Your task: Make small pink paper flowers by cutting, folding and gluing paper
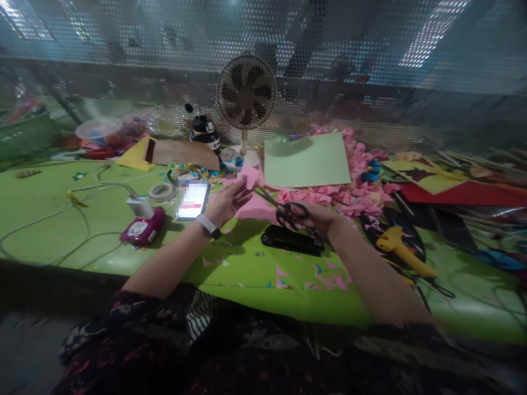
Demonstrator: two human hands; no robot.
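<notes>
a person's left hand (228, 203) holds pink paper (249, 176) near scissors (269, 197) gripped by the right hand (320, 218), over a green table (242, 274) bearing a fan (246, 95) and a lit phone (195, 198).

A grey perforated screen (313, 60) rises behind a long table (24, 197) with a bright green, faintly glossy top. Streaks of white light (434, 33) gleam at the screen's upper right and upper left; elsewhere the room is dim. At the lower left, the grey floor (28, 345) lies in shadow.
</notes>
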